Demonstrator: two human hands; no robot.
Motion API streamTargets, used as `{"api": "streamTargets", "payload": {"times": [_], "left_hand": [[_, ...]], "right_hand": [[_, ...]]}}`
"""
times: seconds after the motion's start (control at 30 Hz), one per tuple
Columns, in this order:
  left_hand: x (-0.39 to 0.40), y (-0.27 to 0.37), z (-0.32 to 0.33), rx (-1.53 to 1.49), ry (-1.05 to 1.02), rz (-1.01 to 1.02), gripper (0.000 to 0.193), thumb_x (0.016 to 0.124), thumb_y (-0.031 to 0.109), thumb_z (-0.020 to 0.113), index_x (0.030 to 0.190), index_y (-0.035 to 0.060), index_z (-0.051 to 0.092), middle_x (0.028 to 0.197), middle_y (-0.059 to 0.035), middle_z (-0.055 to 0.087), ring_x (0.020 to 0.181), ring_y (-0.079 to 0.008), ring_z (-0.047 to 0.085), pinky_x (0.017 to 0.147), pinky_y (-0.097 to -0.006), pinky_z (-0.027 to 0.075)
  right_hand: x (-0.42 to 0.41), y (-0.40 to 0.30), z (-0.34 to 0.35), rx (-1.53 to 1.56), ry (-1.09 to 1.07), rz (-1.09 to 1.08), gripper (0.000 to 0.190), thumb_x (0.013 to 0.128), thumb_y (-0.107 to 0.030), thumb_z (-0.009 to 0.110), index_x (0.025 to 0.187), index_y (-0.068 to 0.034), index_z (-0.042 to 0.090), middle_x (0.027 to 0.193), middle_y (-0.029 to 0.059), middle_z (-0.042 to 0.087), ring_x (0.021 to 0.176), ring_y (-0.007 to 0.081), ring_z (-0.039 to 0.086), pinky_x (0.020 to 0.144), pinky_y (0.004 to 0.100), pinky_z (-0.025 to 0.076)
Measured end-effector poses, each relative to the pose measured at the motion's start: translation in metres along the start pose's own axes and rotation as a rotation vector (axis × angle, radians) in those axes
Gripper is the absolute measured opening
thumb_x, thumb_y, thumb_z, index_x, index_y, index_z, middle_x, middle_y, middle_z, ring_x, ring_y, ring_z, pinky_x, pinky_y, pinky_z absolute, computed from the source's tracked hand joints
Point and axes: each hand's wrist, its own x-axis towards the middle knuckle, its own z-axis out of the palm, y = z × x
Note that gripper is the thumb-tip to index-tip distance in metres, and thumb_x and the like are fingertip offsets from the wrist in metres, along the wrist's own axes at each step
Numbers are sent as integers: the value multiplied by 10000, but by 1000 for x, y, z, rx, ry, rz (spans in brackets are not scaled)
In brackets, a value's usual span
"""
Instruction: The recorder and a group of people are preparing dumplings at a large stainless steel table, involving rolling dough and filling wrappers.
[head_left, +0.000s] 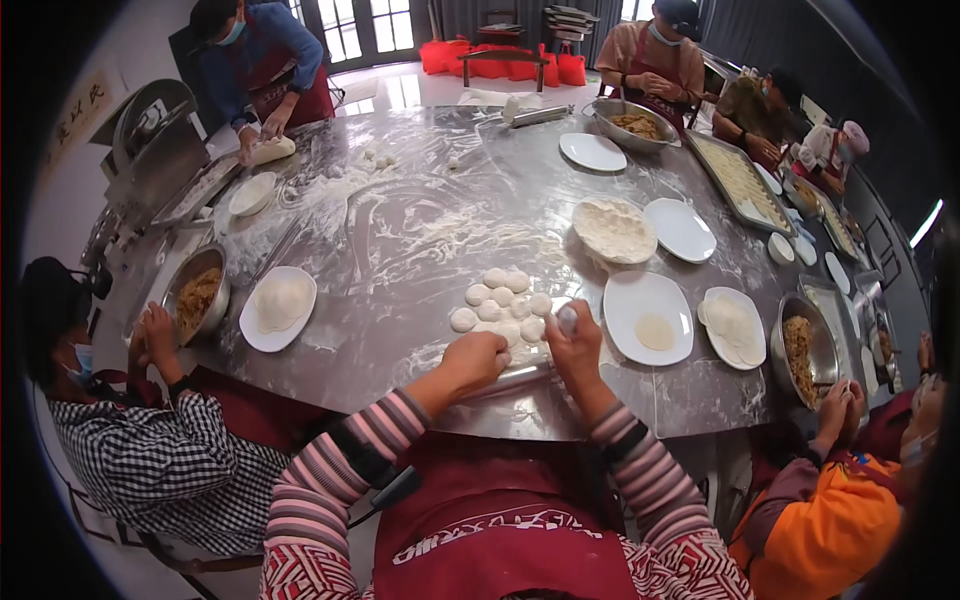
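Note:
My left hand (474, 363) is low over the floured metal table, its fingers curled down at the near side of a cluster of flattened dough pieces (495, 294). What its fingers grip is hidden. My right hand (576, 337) is closed around the end of a metal rolling pin (517, 381), whose shaft lies across the table edge side between my hands. Right of my right hand, a white plate (622, 307) bears one thin round dough wrapper (655, 331). Beyond it lies another plate with stacked wrappers (729, 322).
A bowl of flour (615, 231) and an empty white plate (681, 230) sit ahead to the right. Plates and steel bowls of filling (199, 292) flank me. Co-workers sit left and right (135, 450); others work at the far side, beside a dumpling tray (739, 180).

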Motion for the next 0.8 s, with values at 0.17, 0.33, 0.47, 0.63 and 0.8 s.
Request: {"api": "streamTargets", "payload": {"times": [0.17,0.33,0.47,0.63,0.8], "left_hand": [[4,-10,-1,-75,-129,123,141,773,174,623,817,44,656,806,-172,648,794,-339,622,710,-418,478],[-11,-23,4,-206,-105,95,143,771,119,627,847,-3,623,755,-146,646,705,-247,623,663,-349,474],[2,-10,-1,-123,-95,71,157,782,145,616,842,0,634,779,-174,643,737,-290,625,685,-384,474],[6,-11,-6,-116,-179,130,161,771,155,623,838,9,638,814,-190,645,783,-329,627,701,-409,475],[-7,-22,-5,-200,-161,129,128,781,114,617,844,3,607,761,-146,633,724,-222,608,668,-342,466]], "right_hand": [[-26,-10,-18,48,-31,30,213,782,-76,675,923,-54,517,621,89,590,504,190,599,466,311,452],[-65,-19,-38,0,79,-102,258,764,-59,689,957,-53,518,658,88,584,531,173,584,491,309,446],[-7,-1,-3,16,-24,9,252,773,-65,686,950,-55,506,611,114,525,509,180,540,491,313,432],[-12,0,-10,12,-80,39,250,769,-83,693,929,-47,503,676,149,562,533,250,559,507,339,441],[-64,-12,-46,67,-23,-7,254,756,-46,700,917,-50,503,644,90,544,539,164,552,500,293,443]]}}
